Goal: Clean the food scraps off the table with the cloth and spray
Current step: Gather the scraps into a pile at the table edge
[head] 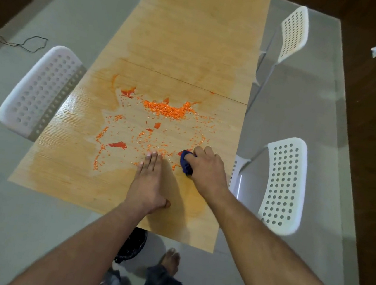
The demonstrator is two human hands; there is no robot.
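Presently, a bunched dark blue cloth point(186, 165) is gripped by the right hand point(207, 169) and pressed onto the long wooden table point(190, 36), at the 4 o'clock edge of the spill. Orange food scraps point(167, 110) are heaped thickest at 12 o'clock of the cloth, with thinner trails and red smears scattered toward 9 o'clock. At 8 o'clock of the cloth, the left hand point(149, 182) is laid flat on the tabletop, fingers straight and together, fingertips at the nearest crumbs.

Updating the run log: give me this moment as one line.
right hand: grips blue cloth | left hand: flat on table | orange scraps: still scattered
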